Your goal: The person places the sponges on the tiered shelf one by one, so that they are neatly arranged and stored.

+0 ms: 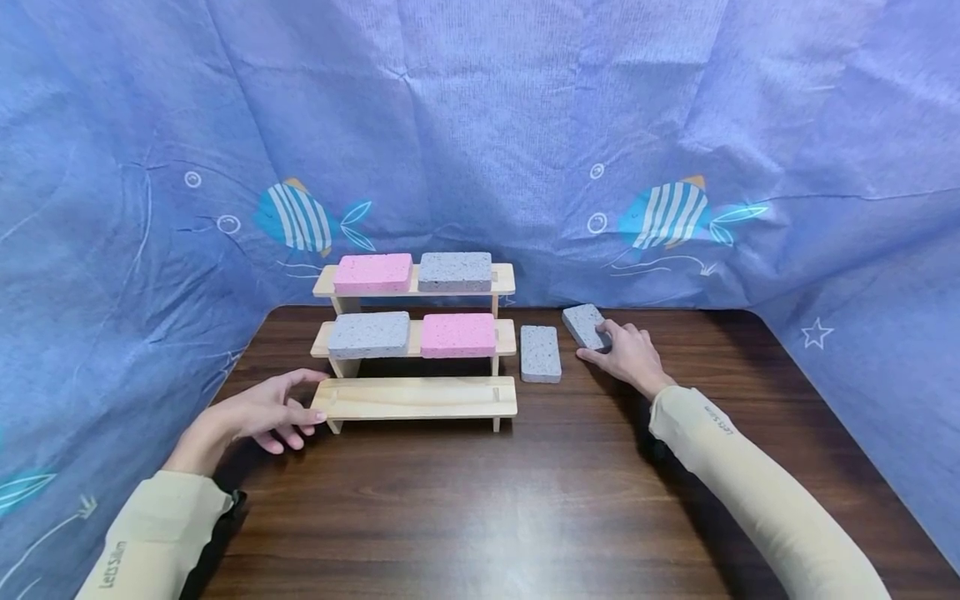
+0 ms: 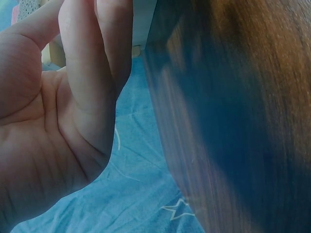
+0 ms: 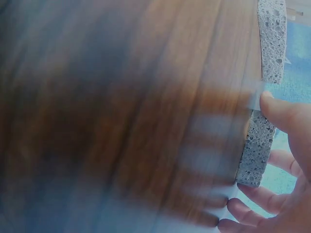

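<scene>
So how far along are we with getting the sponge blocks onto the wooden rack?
Four blocks already sit on the rack: pink and grey on the top shelf, grey and pink on the middle one. The bottom shelf holds none. The right hand touches the far grey block on the table; a second grey block lies beside the rack. The left hand rests at the bottom shelf's left end. Two blocks look left.

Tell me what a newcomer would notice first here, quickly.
A three-tier wooden rack at the table's back holds pink and grey sponge blocks on its upper two steps, the bottom step bare. The right hand touches a grey block right of the rack, another grey block lying beside it. The left hand rests at the bottom step's left end.
</scene>
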Action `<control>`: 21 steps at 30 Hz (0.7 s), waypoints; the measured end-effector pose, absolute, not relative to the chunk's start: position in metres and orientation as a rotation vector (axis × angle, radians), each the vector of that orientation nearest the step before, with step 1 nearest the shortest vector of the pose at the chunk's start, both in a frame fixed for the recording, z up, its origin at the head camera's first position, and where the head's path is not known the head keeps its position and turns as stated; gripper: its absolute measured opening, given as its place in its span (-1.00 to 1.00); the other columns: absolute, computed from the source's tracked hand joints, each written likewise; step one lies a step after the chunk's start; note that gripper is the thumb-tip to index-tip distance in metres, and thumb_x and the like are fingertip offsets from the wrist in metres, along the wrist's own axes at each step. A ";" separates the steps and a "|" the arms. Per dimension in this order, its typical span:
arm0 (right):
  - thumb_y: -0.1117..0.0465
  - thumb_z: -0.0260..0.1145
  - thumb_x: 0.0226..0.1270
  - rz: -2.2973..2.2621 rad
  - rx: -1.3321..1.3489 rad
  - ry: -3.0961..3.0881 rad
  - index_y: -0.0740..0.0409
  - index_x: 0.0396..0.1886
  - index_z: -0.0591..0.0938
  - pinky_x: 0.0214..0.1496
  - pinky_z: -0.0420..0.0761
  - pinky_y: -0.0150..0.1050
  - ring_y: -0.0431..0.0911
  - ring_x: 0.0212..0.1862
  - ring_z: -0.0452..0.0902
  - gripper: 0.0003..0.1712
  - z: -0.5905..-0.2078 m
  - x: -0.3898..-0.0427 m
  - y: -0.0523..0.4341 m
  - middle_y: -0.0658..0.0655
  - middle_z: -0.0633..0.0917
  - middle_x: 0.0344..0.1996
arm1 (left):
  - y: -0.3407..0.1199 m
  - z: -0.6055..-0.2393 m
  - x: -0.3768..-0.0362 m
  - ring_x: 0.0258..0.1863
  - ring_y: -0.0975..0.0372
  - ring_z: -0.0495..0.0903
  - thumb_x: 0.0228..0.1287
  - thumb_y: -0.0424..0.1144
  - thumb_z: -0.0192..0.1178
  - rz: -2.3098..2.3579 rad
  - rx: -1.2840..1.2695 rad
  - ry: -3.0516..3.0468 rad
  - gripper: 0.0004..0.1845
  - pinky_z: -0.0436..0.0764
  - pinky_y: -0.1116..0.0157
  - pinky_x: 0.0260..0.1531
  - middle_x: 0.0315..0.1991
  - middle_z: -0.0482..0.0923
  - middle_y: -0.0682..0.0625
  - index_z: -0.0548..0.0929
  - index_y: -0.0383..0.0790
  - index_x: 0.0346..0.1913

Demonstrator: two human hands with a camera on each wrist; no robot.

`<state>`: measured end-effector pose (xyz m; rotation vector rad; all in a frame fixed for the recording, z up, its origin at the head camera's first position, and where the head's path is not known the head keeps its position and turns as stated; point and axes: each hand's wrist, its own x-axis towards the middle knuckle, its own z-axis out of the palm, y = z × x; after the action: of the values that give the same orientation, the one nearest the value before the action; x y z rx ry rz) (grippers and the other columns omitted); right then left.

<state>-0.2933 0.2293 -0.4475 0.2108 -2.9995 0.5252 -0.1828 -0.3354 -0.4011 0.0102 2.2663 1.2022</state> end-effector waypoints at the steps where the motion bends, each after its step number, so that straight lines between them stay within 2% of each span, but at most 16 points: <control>1: -0.33 0.34 0.08 0.523 0.220 -3.002 0.15 0.22 0.45 0.03 0.35 0.17 0.30 0.06 0.32 -0.13 -0.447 -0.293 0.230 0.34 0.53 0.07 | -0.336 -0.401 -0.183 -0.51 0.02 0.67 0.18 -0.07 0.34 1.204 0.011 2.265 -0.15 0.61 0.15 -0.66 -0.38 0.61 -0.19 0.06 -0.03 0.41; 16: -0.11 0.46 0.08 0.629 0.381 -2.981 0.18 0.26 0.45 0.14 0.28 0.17 0.27 0.10 0.35 -0.19 -0.445 -0.296 0.247 0.39 0.52 0.07 | -0.337 -0.400 -0.182 -0.51 0.01 0.67 0.19 -0.07 0.33 1.216 0.031 2.243 -0.14 0.61 0.16 -0.67 -0.36 0.62 -0.22 0.03 -0.06 0.42; 21: -0.09 0.47 0.07 0.659 0.398 -2.980 0.27 0.39 0.26 0.23 0.14 0.21 0.30 0.17 0.31 -0.01 -0.446 -0.297 0.256 0.43 0.43 0.17 | -0.335 -0.400 -0.183 -0.51 0.01 0.67 0.20 -0.08 0.33 1.221 0.033 2.230 -0.14 0.61 0.17 -0.67 -0.35 0.62 -0.24 0.03 -0.07 0.42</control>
<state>-0.2971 0.2564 -0.4460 0.3983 -2.9799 0.6595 -0.1833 -0.3355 -0.3999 0.0335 2.2297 1.2206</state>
